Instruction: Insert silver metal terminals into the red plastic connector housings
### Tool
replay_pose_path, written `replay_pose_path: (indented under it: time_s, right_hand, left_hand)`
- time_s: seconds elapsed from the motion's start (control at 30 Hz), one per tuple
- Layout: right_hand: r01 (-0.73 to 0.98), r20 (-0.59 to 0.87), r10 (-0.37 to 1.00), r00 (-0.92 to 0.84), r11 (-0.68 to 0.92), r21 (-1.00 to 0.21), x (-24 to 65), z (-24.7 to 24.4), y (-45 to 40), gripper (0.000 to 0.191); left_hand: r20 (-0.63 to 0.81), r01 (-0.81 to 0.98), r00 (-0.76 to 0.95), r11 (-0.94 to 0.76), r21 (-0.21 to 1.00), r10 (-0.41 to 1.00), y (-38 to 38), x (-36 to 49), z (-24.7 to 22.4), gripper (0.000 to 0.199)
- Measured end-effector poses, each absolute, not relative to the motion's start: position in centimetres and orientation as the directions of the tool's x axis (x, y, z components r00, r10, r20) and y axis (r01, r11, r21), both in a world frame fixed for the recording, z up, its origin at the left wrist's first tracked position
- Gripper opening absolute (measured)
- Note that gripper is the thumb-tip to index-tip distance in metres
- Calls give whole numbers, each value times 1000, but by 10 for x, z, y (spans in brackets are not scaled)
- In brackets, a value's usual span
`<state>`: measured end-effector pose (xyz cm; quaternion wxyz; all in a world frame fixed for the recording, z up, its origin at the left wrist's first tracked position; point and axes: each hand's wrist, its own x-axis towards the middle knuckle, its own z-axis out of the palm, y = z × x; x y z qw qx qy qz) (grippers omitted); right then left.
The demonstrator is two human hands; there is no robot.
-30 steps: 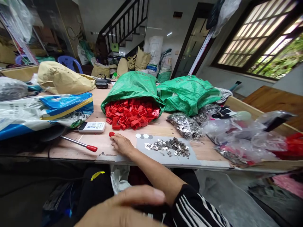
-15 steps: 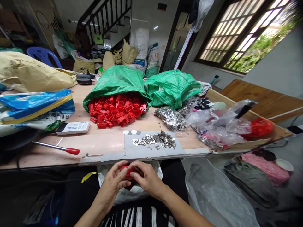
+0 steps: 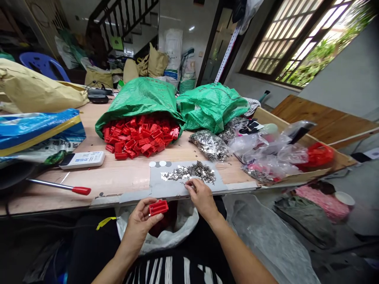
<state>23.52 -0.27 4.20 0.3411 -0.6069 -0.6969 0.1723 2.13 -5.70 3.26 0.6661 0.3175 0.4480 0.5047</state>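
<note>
The block (image 3: 158, 207) is red, the shirt (image 3: 174, 272) black with white stripes.

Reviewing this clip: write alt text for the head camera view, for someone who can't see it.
A person's left hand holds a small red plastic part while the right hand reaches to a grey board strewn with small silver metal pieces. Behind, on a wooden table, red parts spill from a green woven sack.

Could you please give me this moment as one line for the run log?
left hand: holds red plastic part | right hand: on grey board, beside silver metal pieces
</note>
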Motion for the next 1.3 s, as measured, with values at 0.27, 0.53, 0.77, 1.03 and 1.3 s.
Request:
replay_pose_path:
  time_s: [0.27,0.53,0.77,1.03,1.3]
  right_hand:
    - [905,263,964,-46,152,-397,239,33,8,10]
    - [823,280,957,-70,214,-526,236,40,4,9]
    - [579,168,941,-293,315,-752,213,66,-21,7]
    - [586,285,860,-423,500,-638,198,60,-34,9]
    - [558,313,841,-442,531,-638,196,59,-35,14]
  left_hand:
    - [-87,-127,10,87,988,996,-56,21,26,36]
    - [103,156,-34,-96,983,994,-60,15,34,29]
    - [234,321,-23,-214,923,972,-56,16,41,26]
    - [378,430,23,-350,832,926,-58,17,46,27]
    - [375,371,0,-348,861,927,-59,17,42,32]
